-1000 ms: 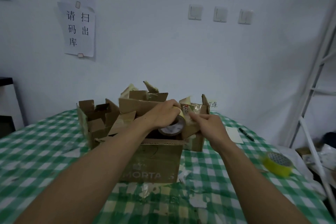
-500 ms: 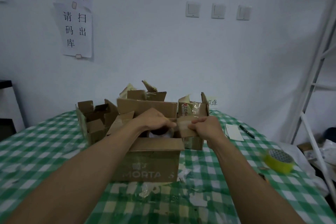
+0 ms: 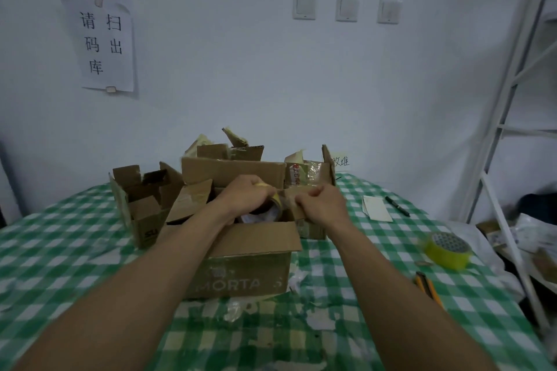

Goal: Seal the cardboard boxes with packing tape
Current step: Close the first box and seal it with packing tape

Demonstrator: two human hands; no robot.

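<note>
— What sits left of the MORTA box (image 3: 241, 277)?
— A smaller open carton (image 3: 141, 205), just beside its left wall, with its flaps up.

— And the left hand?
— The left hand (image 3: 244, 196) hangs over the MORTA box's open top, fingers curled tight round the tape roll (image 3: 272, 210). The roll is tilted and sits partly down inside the opening, under the knuckles.

— What about the box's own flaps?
— The back flap (image 3: 235, 172) stands upright behind the hands. The near flap (image 3: 256, 238) folds out over the front wall.

— The right hand?
— The right hand (image 3: 322, 205) is at the box's right edge, just beside the roll, closed in a fist on the right flap (image 3: 289, 200). Whether a tape end runs to it, I cannot tell.

— Anything further right?
— Another open carton (image 3: 310, 178) sits behind the MORTA box's right rear corner. Well to the box's right on the checked tablecloth (image 3: 60, 250) lie a white card (image 3: 376, 208) and a black pen (image 3: 397, 206). Nearer the person on that side are a yellow roll (image 3: 447, 250) and a utility knife (image 3: 426, 285).
</note>
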